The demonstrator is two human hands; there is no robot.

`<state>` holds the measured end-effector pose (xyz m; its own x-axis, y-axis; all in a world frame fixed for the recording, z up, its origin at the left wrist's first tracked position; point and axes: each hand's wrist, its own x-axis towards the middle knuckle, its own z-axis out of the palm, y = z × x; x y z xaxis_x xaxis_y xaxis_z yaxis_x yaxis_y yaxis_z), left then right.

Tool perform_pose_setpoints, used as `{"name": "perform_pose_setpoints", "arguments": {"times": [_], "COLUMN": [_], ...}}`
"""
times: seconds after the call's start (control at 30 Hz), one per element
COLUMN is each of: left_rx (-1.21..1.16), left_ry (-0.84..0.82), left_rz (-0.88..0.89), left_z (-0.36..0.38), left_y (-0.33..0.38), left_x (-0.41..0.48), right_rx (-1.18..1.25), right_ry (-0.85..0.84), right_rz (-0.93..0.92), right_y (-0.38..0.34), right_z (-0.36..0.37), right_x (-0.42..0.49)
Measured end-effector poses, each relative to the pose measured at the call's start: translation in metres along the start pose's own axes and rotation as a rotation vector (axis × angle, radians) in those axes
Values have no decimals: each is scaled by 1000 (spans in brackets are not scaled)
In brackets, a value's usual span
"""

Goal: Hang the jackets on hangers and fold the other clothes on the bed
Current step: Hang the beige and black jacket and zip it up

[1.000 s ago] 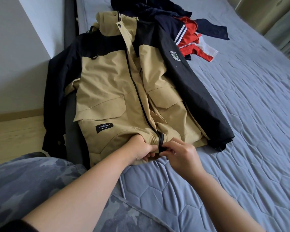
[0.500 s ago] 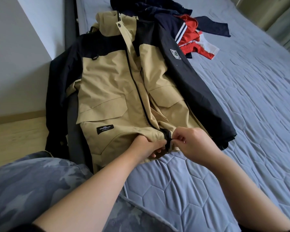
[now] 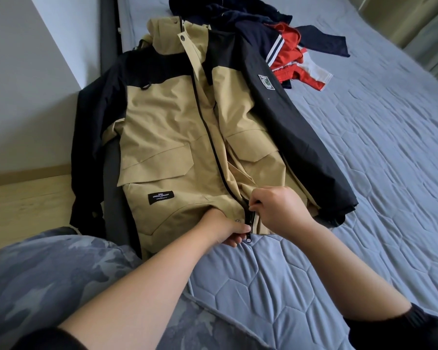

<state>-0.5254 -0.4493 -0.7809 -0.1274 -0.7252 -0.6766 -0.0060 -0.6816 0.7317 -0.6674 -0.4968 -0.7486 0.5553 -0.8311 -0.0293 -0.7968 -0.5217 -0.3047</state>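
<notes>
**Tan and black jacket flat on the bed, both hands at the zipper**

The jacket (image 3: 167,137) lies front-up on the blue quilted bed (image 3: 364,173), hood at the far end and hem nearest the person. One black sleeve drapes off the bed's edge toward the wooden floor (image 3: 23,203).

Both grips are at the bottom of the zipper (image 3: 246,218). The left hand (image 3: 223,228) has its grip closed on the hem just beside the zipper's lower end, with the loose pull tab (image 3: 248,239) dangling right next to its fingertips. The right hand (image 3: 278,210) sits a bit higher on the other side, fingers curled and pinching at the zipper track.

The right hand's fingertips are tucked under, so exactly which bit they hold is hard to make out. The text on the black label (image 3: 161,197) is too small to read fully. A pile of navy and red clothes (image 3: 286,46) sits beyond the hood, partly cut off at the top.
</notes>
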Motion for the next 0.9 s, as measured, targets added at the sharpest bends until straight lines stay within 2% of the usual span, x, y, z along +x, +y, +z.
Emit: {"name": "perform_pose_setpoints", "arguments": {"times": [0.17,0.33,0.5,0.63,0.73,0.8,0.9], "left_rx": [-84,-68,-107,-152,-166,-177,-237], "left_ry": [4,37,50,45,56,44,-9], "left_rz": [23,36,-2,-26,-28,-4,64], "left_z": [4,5,4,3,0,-2,-5], "left_y": [-5,-5,1,7,10,9,7], "left_x": [-4,-4,-7,-8,-9,-10,-12], "right_rx": [61,11,-79,-103,-72,-12,192], "right_ry": [29,-29,107,273,327,296,144], "right_rz": [96,60,-18,-57,-50,7,145], "right_y": [-4,-3,-5,-18,-22,-17,-3], "right_z": [1,-3,-3,-3,-1,-3,-15], "right_x": [-3,1,2,-1,-3,-4,-4]}}
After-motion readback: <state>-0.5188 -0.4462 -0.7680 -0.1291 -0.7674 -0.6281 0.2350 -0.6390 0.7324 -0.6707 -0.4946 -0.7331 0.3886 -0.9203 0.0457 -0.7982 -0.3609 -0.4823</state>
